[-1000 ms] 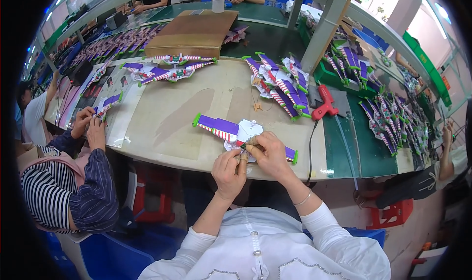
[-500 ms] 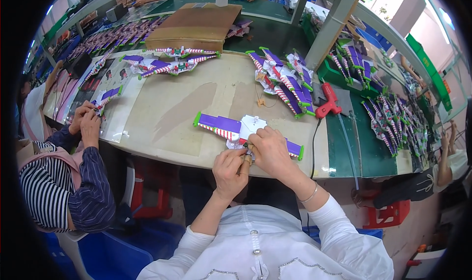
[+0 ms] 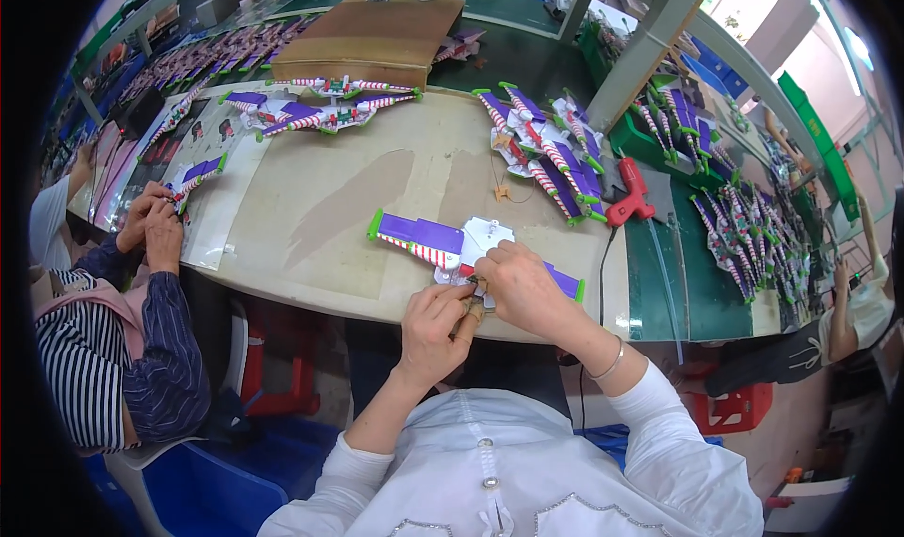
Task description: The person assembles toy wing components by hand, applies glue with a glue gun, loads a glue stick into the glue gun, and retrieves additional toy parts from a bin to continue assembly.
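Currently gripping the winged toy (image 3: 485, 236) with left hand (image 3: 437, 326) and right hand (image 3: 520, 290), at near edge of pale table (image 3: 273, 226); facing open room ahead, bounded by red glue gun (image 3: 629, 194) rightward, cardboard box (image 3: 367, 38) beyond; flanked by red stools (image 3: 739, 410).

The long workbench (image 3: 377, 217), red glue gun (image 3: 629, 196) and piles of matching winged parts (image 3: 744, 234) show an assembly workshop.
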`<state>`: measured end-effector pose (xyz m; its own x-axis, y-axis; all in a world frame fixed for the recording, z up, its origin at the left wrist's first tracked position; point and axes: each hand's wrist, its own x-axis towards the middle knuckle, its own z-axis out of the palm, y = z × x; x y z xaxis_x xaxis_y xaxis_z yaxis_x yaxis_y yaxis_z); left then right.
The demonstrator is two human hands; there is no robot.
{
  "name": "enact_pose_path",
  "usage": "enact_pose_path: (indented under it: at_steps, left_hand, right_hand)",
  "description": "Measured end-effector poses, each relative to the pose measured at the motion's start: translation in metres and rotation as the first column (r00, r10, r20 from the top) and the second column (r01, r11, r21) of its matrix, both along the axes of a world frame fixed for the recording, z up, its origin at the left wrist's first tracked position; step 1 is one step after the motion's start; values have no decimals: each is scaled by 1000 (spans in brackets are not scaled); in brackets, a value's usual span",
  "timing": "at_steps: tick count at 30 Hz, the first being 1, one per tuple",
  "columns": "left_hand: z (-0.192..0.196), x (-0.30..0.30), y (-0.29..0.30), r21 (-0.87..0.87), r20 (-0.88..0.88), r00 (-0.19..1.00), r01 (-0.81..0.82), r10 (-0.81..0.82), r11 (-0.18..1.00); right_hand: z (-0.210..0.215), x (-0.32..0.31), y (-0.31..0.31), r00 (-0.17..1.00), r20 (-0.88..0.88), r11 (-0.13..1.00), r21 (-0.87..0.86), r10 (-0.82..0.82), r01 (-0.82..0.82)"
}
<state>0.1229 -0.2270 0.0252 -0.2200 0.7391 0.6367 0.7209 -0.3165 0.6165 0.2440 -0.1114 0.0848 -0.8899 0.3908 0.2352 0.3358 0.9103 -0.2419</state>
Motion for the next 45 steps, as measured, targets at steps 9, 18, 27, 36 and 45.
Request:
enact_pose_path:
  at_steps: [9, 18, 27, 36, 45]
  left_hand:
    - [0, -2, 2, -12, 26, 1000, -2, 2, 1000]
    - [9, -12, 13, 99, 236, 930, -310, 281, 945]
    - [2, -4, 36, 4, 9, 932, -363, 363, 932]
    - [4, -4, 40, -135, 52, 950, -300, 309, 944]
    - [5, -4, 41, -244, 84, 967, -215, 241, 946]
  right_hand:
    - [17, -10, 0, 987, 152, 993, 96, 54, -69]
    - [19, -10, 14, 966, 246, 993, 72, 75, -96]
    - [-10, 12, 19, 972, -236, 966, -250, -1, -60]
    - [-20, 9, 29, 968, -239, 985, -131, 76, -109]
    - [-15, 2, 28, 980, -141, 987, -60, 138, -148]
